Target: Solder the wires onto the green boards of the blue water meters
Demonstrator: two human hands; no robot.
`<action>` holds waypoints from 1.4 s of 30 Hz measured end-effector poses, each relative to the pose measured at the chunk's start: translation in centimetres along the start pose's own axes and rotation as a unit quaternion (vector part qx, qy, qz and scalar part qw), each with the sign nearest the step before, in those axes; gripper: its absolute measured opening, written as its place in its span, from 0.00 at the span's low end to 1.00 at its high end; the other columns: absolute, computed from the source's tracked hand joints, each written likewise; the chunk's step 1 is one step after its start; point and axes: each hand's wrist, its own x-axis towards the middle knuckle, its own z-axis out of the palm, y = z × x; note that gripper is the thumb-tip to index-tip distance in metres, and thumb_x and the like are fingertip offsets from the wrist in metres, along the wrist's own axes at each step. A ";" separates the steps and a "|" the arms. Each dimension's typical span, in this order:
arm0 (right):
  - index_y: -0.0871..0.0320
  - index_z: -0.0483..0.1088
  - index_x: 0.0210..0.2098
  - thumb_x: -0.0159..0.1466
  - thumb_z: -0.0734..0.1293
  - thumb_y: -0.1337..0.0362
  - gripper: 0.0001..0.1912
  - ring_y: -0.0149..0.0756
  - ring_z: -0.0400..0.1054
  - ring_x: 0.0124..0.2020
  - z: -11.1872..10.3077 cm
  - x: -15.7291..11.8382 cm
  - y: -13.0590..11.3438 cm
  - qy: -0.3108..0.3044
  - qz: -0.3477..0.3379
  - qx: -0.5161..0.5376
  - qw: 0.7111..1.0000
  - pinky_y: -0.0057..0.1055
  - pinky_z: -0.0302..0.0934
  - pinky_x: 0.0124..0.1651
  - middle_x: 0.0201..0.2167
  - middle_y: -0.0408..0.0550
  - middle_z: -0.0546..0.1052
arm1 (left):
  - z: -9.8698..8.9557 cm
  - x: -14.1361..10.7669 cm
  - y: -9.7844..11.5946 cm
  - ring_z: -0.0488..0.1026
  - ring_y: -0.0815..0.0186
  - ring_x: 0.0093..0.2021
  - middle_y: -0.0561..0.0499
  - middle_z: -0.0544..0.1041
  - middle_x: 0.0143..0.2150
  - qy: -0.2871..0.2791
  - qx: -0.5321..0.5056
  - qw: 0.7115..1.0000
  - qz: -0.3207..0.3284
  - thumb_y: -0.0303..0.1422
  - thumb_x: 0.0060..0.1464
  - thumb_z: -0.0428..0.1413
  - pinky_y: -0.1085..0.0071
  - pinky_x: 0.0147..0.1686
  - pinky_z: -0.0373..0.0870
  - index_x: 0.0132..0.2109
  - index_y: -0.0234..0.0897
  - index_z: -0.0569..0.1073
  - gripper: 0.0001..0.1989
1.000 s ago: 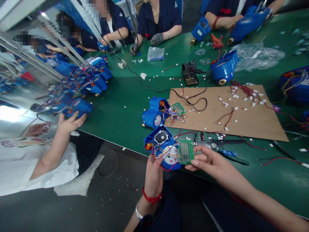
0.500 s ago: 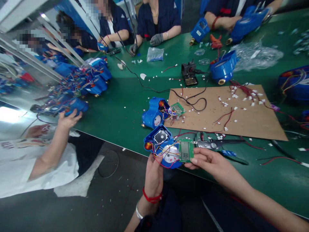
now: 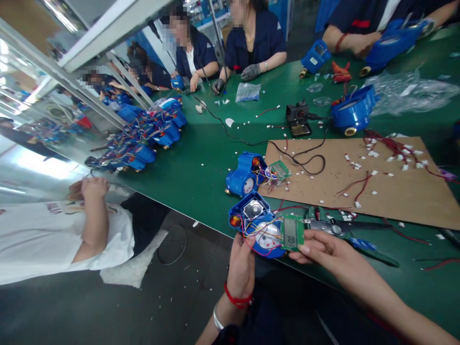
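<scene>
My left hand (image 3: 242, 263) is closed on the lower left of a blue water meter (image 3: 268, 235), which is open and shows its dial and thin coloured wires. Between the thumb and fingers of my right hand (image 3: 325, 249) is a green circuit board (image 3: 292, 232) with a small grey display, digits facing up. The wires run from the board into the meter housing. Just behind lies a second blue water meter (image 3: 242, 176), its own green display board (image 3: 279, 169) resting on the cardboard.
A cardboard sheet (image 3: 402, 191) carries red wires with white connectors. Cutting pliers (image 3: 334, 227) lie right of the held board. A black soldering stand (image 3: 299, 120) and a blue meter (image 3: 352, 112) stand farther back. Piled meters (image 3: 143, 134) and a person in white (image 3: 72, 235) are at left.
My view has swung left, so everything sits farther right. My hands keep the same hold on meter and board. The person in white has drawn a hand back from the pile.
</scene>
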 end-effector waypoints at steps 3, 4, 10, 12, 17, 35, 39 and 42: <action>0.58 0.69 0.42 0.51 0.71 0.48 0.25 0.45 0.75 0.38 0.0 0.0 -0.2 -0.003 0.002 -0.006 1.000 0.42 0.67 0.47 0.30 0.51 0.80 | 0.1 0.0 0.1 0.70 0.57 0.52 0.43 0.74 0.51 0.003 0.003 1.000 -0.002 0.32 0.54 0.57 0.61 0.55 0.62 0.54 0.34 0.68 0.20; 0.57 0.69 0.41 0.51 0.71 0.48 0.25 0.45 0.75 0.38 0.0 0.0 -0.2 -0.003 0.002 -0.008 1.000 0.42 0.67 0.47 0.30 0.51 0.80 | 0.1 0.0 0.1 0.70 0.57 0.52 0.43 0.74 0.51 0.004 0.004 1.000 -0.004 0.32 0.54 0.57 0.61 0.55 0.62 0.54 0.34 0.68 0.20; 0.58 0.65 0.42 0.56 0.68 0.51 0.21 0.40 0.75 0.39 -0.2 0.3 0.4 -0.033 -0.006 0.014 0.999 0.37 0.66 0.47 0.34 0.50 0.80 | 0.4 -0.1 0.4 0.71 0.59 0.51 0.43 0.75 0.50 0.001 0.011 1.000 -0.008 0.32 0.55 0.56 0.62 0.55 0.62 0.53 0.33 0.69 0.18; 0.58 0.64 0.43 0.57 0.68 0.53 0.20 0.38 0.75 0.39 -0.3 0.4 0.8 -0.049 -0.011 0.031 0.998 0.35 0.66 0.47 0.35 0.50 0.80 | 0.4 0.0 0.4 0.71 0.59 0.50 0.43 0.75 0.50 -0.001 0.011 1.000 -0.007 0.32 0.56 0.56 0.62 0.55 0.62 0.53 0.33 0.69 0.18; 0.59 0.63 0.43 0.58 0.68 0.55 0.19 0.37 0.75 0.40 -0.4 0.6 1.1 -0.054 -0.007 0.049 0.997 0.33 0.67 0.46 0.36 0.51 0.80 | 0.2 0.0 0.3 0.70 0.60 0.52 0.42 0.74 0.52 -0.009 0.018 1.000 -0.006 0.32 0.57 0.54 0.62 0.56 0.60 0.54 0.33 0.69 0.18; 0.60 0.62 0.44 0.57 0.68 0.53 0.22 0.38 0.75 0.39 -0.2 0.3 0.6 -0.042 0.002 0.042 0.998 0.36 0.67 0.47 0.35 0.51 0.79 | 0.2 0.0 0.4 0.70 0.58 0.53 0.43 0.73 0.52 -0.012 0.022 1.000 -0.006 0.33 0.57 0.54 0.62 0.55 0.61 0.54 0.34 0.68 0.18; 0.60 0.63 0.44 0.57 0.68 0.53 0.22 0.38 0.75 0.39 -0.2 0.3 0.6 -0.041 -0.002 0.039 0.998 0.36 0.67 0.47 0.33 0.50 0.79 | 0.1 0.1 0.3 0.69 0.58 0.54 0.43 0.73 0.53 -0.014 0.021 1.000 -0.008 0.32 0.57 0.54 0.61 0.56 0.60 0.55 0.33 0.67 0.19; 0.60 0.63 0.44 0.56 0.68 0.51 0.23 0.39 0.75 0.39 -0.3 0.3 0.6 -0.038 -0.002 0.035 0.999 0.36 0.67 0.46 0.32 0.50 0.79 | 0.1 0.1 0.2 0.69 0.58 0.53 0.42 0.73 0.53 -0.010 0.021 1.000 -0.006 0.32 0.57 0.54 0.61 0.56 0.60 0.55 0.33 0.67 0.19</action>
